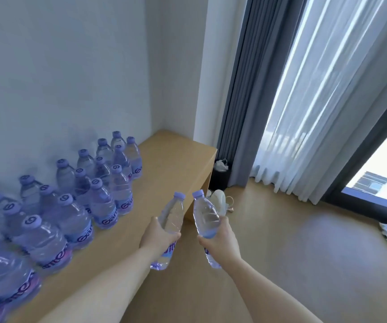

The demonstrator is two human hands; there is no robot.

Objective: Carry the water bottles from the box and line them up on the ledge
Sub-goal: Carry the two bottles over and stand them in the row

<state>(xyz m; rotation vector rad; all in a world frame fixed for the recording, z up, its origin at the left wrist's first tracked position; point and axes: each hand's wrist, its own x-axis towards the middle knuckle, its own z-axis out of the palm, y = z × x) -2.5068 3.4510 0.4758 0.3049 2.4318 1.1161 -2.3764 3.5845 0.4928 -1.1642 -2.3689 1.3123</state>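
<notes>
The left hand (157,236) has its fingers and thumb curled around the middle of one water bottle (170,226), and the right hand (218,238) grips a second water bottle (205,220) the same way; both bottles are held in the air, caps tilted up and away, just off the front edge of the wooden ledge (176,164). Beyond and to the left, capped bottles (104,201) stand upright in rows on the ledge along the wall (59,78), while grey curtains (246,101) hang farther back on the right.
</notes>
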